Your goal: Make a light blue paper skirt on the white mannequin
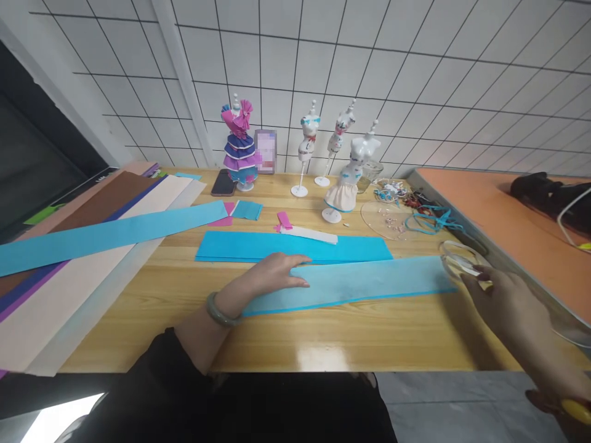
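A long light blue strip (369, 283) with a brighter blue lower edge lies across the wooden table. My left hand (277, 272) rests on its left part, thumb and fingers apart, a bangle on the wrist. Behind it lies a folded, brighter blue strip (244, 245). At the right end of the light strip, my right hand (501, 295) has its fingers bent at a roll of pale tape (455, 255); a small white piece shows by the fingertips, and the exact grip is hard to make out.
Coloured sheets (92, 246) and another blue strip (115, 231) lie at the left. Mini mannequins, one in a ruffled dress (241, 154), a phone (224, 183) and a jar (369, 175) stand or lie at the back. An orange-topped surface (498, 215) adjoins at right.
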`<state>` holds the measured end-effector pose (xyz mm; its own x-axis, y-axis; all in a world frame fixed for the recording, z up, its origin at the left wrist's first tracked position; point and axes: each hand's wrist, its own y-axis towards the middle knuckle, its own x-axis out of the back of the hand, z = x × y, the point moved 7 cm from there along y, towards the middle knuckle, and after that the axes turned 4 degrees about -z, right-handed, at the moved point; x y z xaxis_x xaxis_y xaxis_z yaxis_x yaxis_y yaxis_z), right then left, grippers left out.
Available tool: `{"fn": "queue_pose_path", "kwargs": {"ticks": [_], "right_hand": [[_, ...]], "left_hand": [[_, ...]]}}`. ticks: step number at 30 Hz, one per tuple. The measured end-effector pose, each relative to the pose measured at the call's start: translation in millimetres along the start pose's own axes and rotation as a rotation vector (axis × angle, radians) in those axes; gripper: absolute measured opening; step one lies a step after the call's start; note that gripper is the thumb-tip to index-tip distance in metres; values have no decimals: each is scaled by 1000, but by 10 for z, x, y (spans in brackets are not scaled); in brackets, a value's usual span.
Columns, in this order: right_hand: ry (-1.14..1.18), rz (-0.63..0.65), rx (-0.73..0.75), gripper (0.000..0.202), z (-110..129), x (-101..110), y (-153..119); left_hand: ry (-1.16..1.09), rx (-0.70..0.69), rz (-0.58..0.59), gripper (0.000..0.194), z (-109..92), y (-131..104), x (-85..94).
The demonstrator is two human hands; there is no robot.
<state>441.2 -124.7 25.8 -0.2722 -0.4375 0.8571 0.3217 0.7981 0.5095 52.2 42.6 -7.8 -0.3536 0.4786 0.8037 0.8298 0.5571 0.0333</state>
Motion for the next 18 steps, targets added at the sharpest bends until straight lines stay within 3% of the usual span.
{"fn": "queue_pose_path", "kwargs": {"ticks": [2, 4, 7, 9, 11, 18], "right_hand": [[88, -54, 99, 41, 330, 99, -104], [250, -103, 289, 38, 809, 227, -275], [414, 41, 572, 39, 1498, 274, -601], [412, 82, 647, 45, 1743, 273, -752], [366, 94, 655, 48, 1817, 232, -826], [276, 145, 653, 46, 1712, 129, -978]], "left_hand": [[36, -12, 18, 61, -7, -1, -20], [61, -21, 34, 65, -4, -5, -37], [83, -38, 53, 72, -1, -16, -53], [82, -45, 72, 77, -7, -27, -54], [71, -43, 105, 80, -24, -44, -45], [84, 33, 215, 83, -36, -97, 28]]}}
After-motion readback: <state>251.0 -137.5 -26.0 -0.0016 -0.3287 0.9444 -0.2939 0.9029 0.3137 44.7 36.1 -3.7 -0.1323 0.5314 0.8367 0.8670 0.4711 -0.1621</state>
